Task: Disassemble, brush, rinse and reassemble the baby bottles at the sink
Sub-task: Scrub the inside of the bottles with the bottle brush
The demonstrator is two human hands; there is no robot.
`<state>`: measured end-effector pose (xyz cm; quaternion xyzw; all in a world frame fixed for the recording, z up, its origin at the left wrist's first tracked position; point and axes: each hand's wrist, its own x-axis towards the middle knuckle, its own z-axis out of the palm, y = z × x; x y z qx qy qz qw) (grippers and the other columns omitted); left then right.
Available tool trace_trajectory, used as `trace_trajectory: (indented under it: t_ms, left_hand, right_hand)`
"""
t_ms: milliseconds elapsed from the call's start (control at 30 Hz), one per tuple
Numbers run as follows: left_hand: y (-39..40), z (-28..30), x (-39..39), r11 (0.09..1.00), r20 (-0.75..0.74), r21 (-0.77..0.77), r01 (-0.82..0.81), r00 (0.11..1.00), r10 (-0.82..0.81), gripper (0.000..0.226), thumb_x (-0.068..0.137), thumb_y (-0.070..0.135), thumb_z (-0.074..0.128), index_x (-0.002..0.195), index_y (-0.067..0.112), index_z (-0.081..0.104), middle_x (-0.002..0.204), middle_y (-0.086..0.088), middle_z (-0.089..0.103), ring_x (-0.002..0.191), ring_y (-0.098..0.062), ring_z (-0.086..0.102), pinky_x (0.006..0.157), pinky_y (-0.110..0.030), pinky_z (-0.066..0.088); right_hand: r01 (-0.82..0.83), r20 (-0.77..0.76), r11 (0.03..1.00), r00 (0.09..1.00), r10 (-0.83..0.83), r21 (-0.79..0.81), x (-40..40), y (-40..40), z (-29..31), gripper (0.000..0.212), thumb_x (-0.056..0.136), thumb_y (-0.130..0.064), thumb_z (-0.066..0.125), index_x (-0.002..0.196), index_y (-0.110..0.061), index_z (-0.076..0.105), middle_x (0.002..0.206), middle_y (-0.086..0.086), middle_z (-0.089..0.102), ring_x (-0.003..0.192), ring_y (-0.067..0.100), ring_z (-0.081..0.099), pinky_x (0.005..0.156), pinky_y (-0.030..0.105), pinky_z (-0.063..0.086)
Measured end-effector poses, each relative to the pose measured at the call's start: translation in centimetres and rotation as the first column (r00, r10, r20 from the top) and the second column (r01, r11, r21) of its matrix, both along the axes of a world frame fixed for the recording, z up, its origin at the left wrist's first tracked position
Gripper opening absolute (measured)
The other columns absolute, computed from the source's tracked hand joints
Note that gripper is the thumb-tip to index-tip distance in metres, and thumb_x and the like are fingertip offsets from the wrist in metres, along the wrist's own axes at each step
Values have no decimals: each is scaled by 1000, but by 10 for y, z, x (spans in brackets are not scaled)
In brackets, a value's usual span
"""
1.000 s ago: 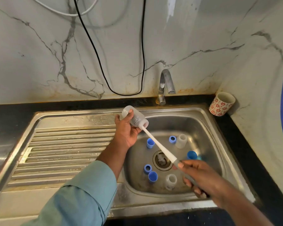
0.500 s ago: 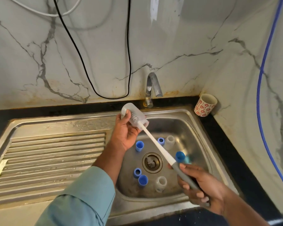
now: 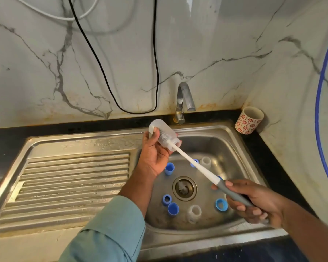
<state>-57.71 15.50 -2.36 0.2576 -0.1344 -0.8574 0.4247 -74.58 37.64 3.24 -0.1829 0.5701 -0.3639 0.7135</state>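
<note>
**Scrubbing the bottle over the sink basin**

Scrubbing is the step in hand, by my read. The left hand (image 3: 155, 154) is up over the back-left corner of the sink (image 3: 233, 137), fingers and thumb curled round a clear baby bottle (image 3: 164, 136), which is tilted with its mouth down toward the basin. The right hand (image 3: 254, 201) sits over the front-right of the basin, fingers wrapped round the grey handle of the bottle brush (image 3: 201, 169), thumb laid along the top. The white shaft runs up and left, straight in through the bottle's mouth, and the bristle head shows inside the clear wall.

Down in the basin, well apart from the bottle, lie the loose parts: blue caps and rings (image 3: 173, 208) scattered round the drain (image 3: 184, 188), and two clear teats (image 3: 194, 211), one toward the back, one toward the front. The tap (image 3: 182, 103) stands behind at the back edge; I see no water running. A flowered cup (image 3: 248, 120) sits on the dark worktop (image 3: 273, 163) at the back-right corner.

To do this well, I'd say: keep shaft and bottle in one line so the brush doesn't lever the neck, twist as well as push so the bristles reach the base and shoulder, and hold the bottle firmly, since a wet one would slip. Keeping it all over the basin catches drips and any drop.
</note>
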Motion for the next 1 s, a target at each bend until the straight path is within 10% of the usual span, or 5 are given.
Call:
trace_trajectory:
  t_ms: [200,367,600,800,1000]
  left_hand:
    - [-2,0,4,1000,36,9,16,999,-17,78,76,19,72,146,21,38,138,-21,47,116,-40,56,68,-54,59]
    - [-10,-6,0,998,124,37,-50,991,45,75,87,12,69,149,26,30,137,-18,47,120,-39,54,72,-55,60]
    - [-27,-12,-2,992,-27,-114,48,998,-52,108,54,33,96,146,21,40,128,-17,52,110,-35,60,87,-55,55]
    - [-32,-17,3,980,-103,-156,122,985,-139,86,54,31,97,128,24,53,136,-20,49,114,-40,60,77,-57,57]
    - [-30,-17,-4,976,-30,-187,113,992,-121,77,62,27,92,127,24,51,136,-19,49,121,-41,52,87,-63,53]
  right_hand:
    - [-110,-566,994,820,81,-16,4,-9,9,15,88,-44,62,97,-38,73,61,5,53,43,13,36,42,27,29]
    - [-279,-995,959,-93,28,53,30,-9,-18,42,97,-49,42,138,-44,45,101,-14,58,73,7,61,66,27,55]
    - [216,-428,954,857,-286,-206,67,-22,-30,26,90,-35,62,92,-11,71,70,8,61,46,17,44,41,27,35]
    - [156,-136,987,978,-159,-34,36,-23,-7,44,85,-35,62,109,2,64,65,16,48,36,12,32,34,20,22]
    - [80,-578,997,813,-69,-6,36,-24,18,24,93,-38,59,93,-16,68,68,8,60,44,13,42,41,24,35]
